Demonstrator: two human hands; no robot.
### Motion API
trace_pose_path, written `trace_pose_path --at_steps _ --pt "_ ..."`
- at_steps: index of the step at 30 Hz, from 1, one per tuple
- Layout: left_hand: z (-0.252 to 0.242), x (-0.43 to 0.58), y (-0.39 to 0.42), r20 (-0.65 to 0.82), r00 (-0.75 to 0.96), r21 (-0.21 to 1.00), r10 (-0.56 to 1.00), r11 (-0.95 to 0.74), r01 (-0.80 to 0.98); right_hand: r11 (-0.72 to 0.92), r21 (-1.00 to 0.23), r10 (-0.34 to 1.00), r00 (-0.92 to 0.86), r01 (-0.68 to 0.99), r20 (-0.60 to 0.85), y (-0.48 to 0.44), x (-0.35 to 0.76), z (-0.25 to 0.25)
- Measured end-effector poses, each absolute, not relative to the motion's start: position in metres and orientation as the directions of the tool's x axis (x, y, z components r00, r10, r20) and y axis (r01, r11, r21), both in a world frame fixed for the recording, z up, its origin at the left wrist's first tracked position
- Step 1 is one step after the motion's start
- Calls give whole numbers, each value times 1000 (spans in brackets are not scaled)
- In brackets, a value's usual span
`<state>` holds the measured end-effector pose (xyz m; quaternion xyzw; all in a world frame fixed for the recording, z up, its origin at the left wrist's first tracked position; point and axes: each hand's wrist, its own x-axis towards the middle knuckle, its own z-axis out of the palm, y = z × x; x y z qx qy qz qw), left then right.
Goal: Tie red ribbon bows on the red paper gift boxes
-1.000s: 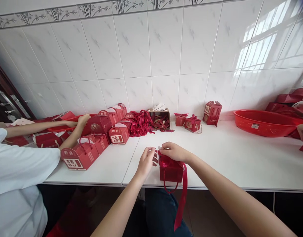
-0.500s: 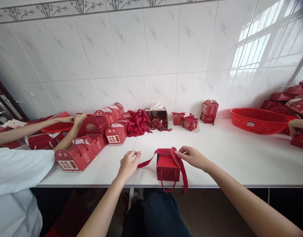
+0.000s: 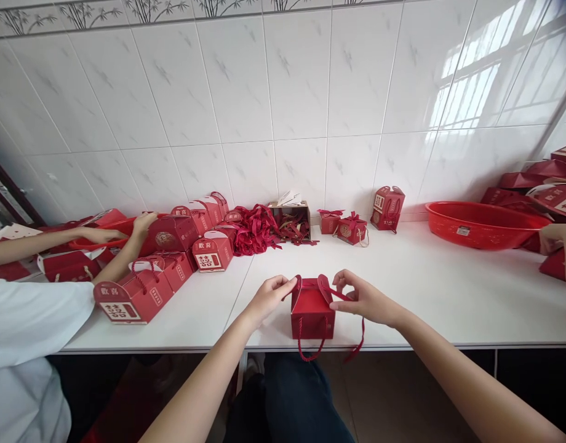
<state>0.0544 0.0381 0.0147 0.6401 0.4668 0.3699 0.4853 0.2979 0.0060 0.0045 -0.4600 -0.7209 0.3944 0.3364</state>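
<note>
A small red gift box [image 3: 312,323] stands near the table's front edge, a twisted cord handle [image 3: 311,357] hanging down its front. Two rounded flaps rise from its top, and a dark red ribbon [image 3: 340,295] runs between them. At the left flap, my left hand [image 3: 268,299] is closed, thumb and fingertips pinching its edge; whether ribbon lies under them is hard to see. My right hand [image 3: 368,301], just right of the box, pinches the ribbon, whose loose tail [image 3: 358,344] dangles past the table edge.
Finished-looking red boxes [image 3: 352,229] and a taller box [image 3: 387,208] stand by the wall. A ribbon heap [image 3: 255,229] lies beside an open carton [image 3: 306,215]. Red basin [image 3: 486,224] at right. Left, a co-worker's arms [image 3: 121,249] reach over several boxes [image 3: 144,289]; another person's hand [image 3: 557,237] shows far right.
My left hand has moved right, from the ribbon's left end to the box's left flap. My right hand has drawn the ribbon out to the right.
</note>
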Motion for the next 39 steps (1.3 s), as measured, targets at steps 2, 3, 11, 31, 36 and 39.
trace_pose_path --at_steps 2,3,11,31,36,39 --pt "21 53 39 2 321 966 947 -85 245 374 -798 915 -329 473 233 7 301 12" --pt "24 52 40 -10 336 962 942 -83 261 413 -750 905 -327 516 273 7 303 15" --pt "36 46 44 60 351 910 934 -196 366 524 -559 851 -375 642 367 20 309 25" --pt "12 45 55 -205 348 956 915 110 274 -202 -971 825 -512 125 -238 49 310 -15" --pt "-1 35 53 -180 345 968 921 104 229 -147 -980 820 -537 134 -197 40 320 -25" --pt "-16 20 54 -158 259 972 953 103 213 -61 -980 853 -500 189 -149 39 330 -29"
